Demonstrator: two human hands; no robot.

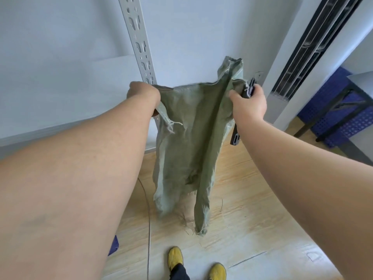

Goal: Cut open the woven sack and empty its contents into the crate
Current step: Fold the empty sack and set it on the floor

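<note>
A limp green woven sack (187, 142) hangs in the air in front of me, its frayed open end near the floor. My left hand (144, 93) grips its upper left corner. My right hand (249, 102) grips the upper right part of the sack together with a dark utility knife (236, 136), whose handle sticks out below the hand. The sack looks flat and slack. No crate can be identified for certain.
A grey slotted metal rack post (139, 43) rises behind the sack, with a white shelf (60, 93) to its left. A blue perforated crate-like object (343, 110) sits at the right under a black frame. Wooden floor (252, 209) and my yellow shoes (175, 257) lie below.
</note>
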